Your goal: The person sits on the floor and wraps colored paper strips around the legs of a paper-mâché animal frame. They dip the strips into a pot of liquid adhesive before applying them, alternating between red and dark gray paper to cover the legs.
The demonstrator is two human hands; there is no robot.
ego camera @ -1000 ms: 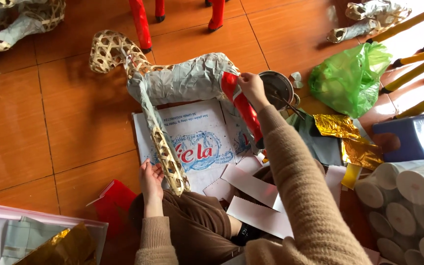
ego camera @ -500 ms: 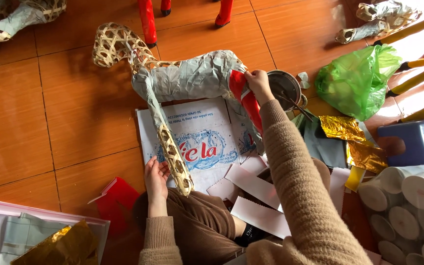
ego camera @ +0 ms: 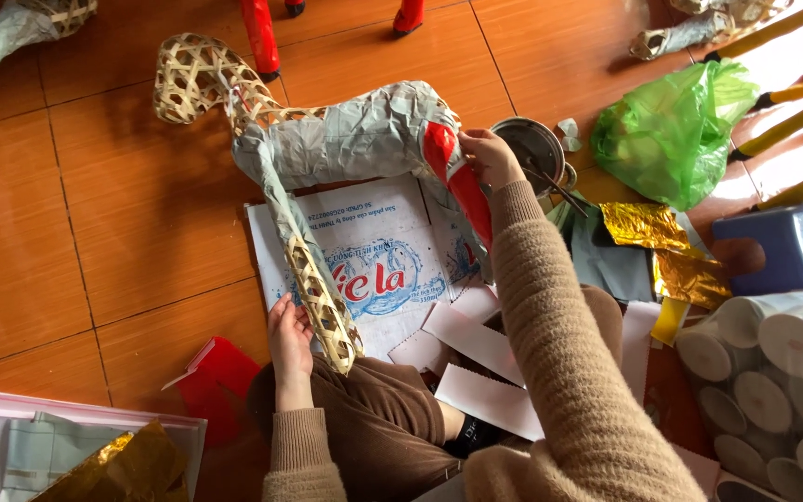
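Note:
A woven bamboo animal frame (ego camera: 199, 79) lies on the tiled floor, its body wrapped in grey-green paper (ego camera: 346, 139). My left hand (ego camera: 288, 327) grips the bare bamboo front leg (ego camera: 320, 302) near its foot. My right hand (ego camera: 487, 156) presses red paper (ego camera: 462, 186) onto the frame's rear leg. A flattened white cardboard sheet with blue and red print (ego camera: 378, 256) lies under the frame.
A metal bowl with a brush (ego camera: 533, 147) sits beside my right hand. A green plastic bag (ego camera: 671, 125), gold foil sheets (ego camera: 648, 232), white paper strips (ego camera: 476, 344) and rolls of white paper (ego camera: 773, 363) lie to the right. Red paper (ego camera: 220, 376) lies by my knee.
The view has shifted slightly. My right hand has slid a little along the red paper on the rear leg; my left hand keeps its grip on the front leg.

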